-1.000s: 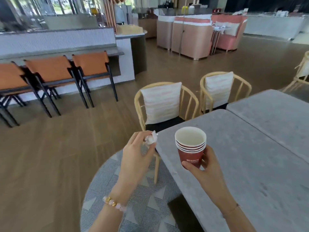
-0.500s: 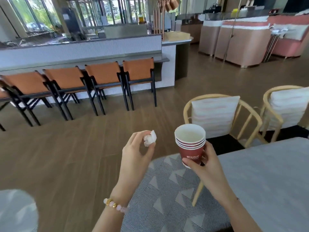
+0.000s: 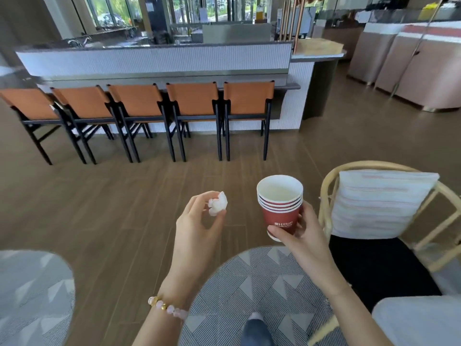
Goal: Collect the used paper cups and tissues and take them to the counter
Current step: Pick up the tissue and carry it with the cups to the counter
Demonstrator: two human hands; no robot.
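Two hands loaded, head view only. Left hand (image 3: 199,228) pinches a crumpled tissue (image 3: 218,203) between thumb and fingertips, the other fingers loosely curled. Right hand (image 3: 303,233) wraps the lower part of a nested stack of red paper cups (image 3: 280,204), roughly four or five, rims too close to count.

Risks: the tissue sits in a light tip pinch, so it could slip out mid-walk. The cup stack is held low and could tip, or the inner cups could spill any dregs; contents hard to tell.

Room: open wood floor ahead to the far counter (image 3: 159,58). A row of orange chairs (image 3: 192,101) lines its front, so the bare end at the right looks easier. A rattan chair (image 3: 381,203) stands close on the near right, and a table edge (image 3: 32,283) on the near left.
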